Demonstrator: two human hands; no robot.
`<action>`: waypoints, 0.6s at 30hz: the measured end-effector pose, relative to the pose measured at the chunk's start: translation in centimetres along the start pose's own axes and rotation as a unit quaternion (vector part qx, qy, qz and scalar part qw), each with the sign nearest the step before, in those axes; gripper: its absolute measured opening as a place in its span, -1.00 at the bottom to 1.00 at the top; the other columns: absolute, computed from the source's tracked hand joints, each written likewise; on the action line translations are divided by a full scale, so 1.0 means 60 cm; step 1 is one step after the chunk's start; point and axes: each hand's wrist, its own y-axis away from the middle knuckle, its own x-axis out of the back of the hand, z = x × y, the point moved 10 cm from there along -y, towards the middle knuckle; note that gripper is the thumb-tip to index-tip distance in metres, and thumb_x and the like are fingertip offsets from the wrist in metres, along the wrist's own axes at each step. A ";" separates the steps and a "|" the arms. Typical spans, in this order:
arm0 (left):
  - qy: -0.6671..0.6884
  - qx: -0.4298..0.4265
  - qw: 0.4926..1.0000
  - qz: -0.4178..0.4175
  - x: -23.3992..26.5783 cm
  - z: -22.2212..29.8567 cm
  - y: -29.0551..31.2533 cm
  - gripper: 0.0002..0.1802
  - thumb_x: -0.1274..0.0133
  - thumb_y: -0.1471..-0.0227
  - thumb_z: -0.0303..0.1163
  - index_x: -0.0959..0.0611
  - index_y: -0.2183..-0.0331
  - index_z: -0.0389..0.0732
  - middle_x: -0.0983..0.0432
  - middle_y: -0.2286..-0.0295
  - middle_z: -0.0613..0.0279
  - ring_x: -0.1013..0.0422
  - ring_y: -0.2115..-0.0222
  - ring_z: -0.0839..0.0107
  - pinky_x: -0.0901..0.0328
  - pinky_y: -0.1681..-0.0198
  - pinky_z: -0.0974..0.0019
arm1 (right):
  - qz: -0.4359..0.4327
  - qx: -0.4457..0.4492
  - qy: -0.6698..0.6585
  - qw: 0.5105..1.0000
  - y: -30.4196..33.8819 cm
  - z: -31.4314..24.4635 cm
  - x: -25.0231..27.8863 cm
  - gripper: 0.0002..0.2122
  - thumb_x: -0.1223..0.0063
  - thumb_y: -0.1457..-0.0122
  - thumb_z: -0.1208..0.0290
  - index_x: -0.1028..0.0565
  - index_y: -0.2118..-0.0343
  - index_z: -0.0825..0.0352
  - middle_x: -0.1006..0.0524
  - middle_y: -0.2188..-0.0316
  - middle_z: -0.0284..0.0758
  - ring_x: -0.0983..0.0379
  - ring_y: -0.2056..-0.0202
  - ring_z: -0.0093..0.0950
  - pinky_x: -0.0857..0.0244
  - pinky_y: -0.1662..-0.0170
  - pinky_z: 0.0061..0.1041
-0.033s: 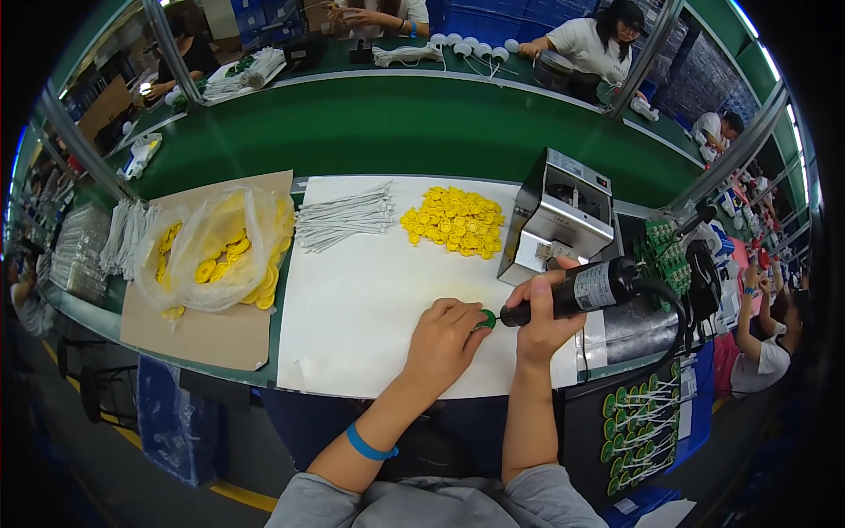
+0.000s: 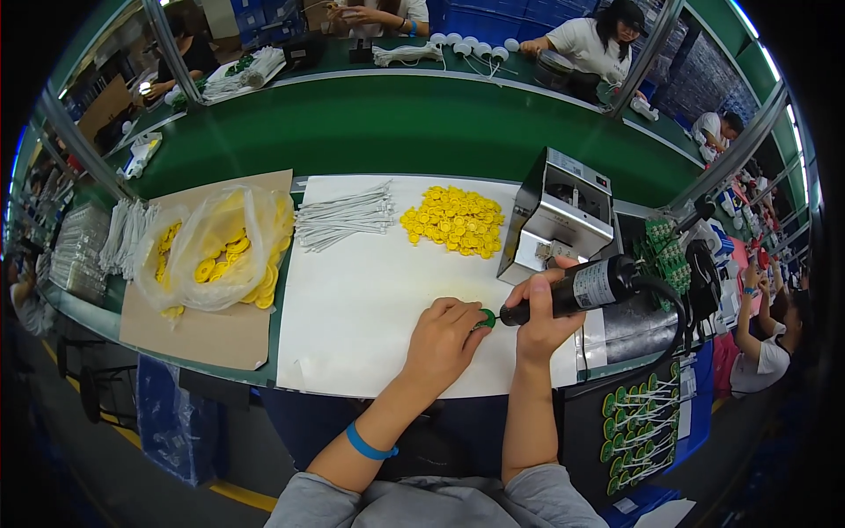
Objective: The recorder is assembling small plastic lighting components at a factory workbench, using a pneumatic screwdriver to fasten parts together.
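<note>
My left hand (image 2: 444,336) is closed on a small round green circuit board (image 2: 487,319) above the white work sheet (image 2: 352,339). The fingers cover most of the board. In my right hand (image 2: 546,330) is a black electric screwdriver (image 2: 568,292), gripped round its body and lying nearly level. Its tip points left at the board's edge; whether they touch, I cannot tell. Beyond the hands lie a heap of small yellow round plastic parts (image 2: 453,222) and a bundle of white wires (image 2: 345,217).
A metal screw feeder (image 2: 563,216) stands just beyond the screwdriver, whose cable (image 2: 676,308) loops down at right. Clear bags of yellow discs (image 2: 231,251) sit on cardboard (image 2: 198,330) at left. Wired green boards (image 2: 641,431) lie in rows at lower right. Several people work around the bench.
</note>
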 end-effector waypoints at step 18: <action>0.001 0.002 1.000 -0.005 0.010 0.002 -0.002 -0.74 -0.36 0.06 -0.47 -0.72 0.25 -0.25 -0.68 0.20 0.14 -0.51 0.18 0.11 -0.42 0.08 0.10 | -0.035 0.003 0.017 0.999 0.012 0.006 -0.023 -0.69 -0.12 -0.25 0.63 -0.32 0.00 0.37 -0.49 0.48 -0.33 -0.44 0.61 -0.53 -0.36 0.45 -0.56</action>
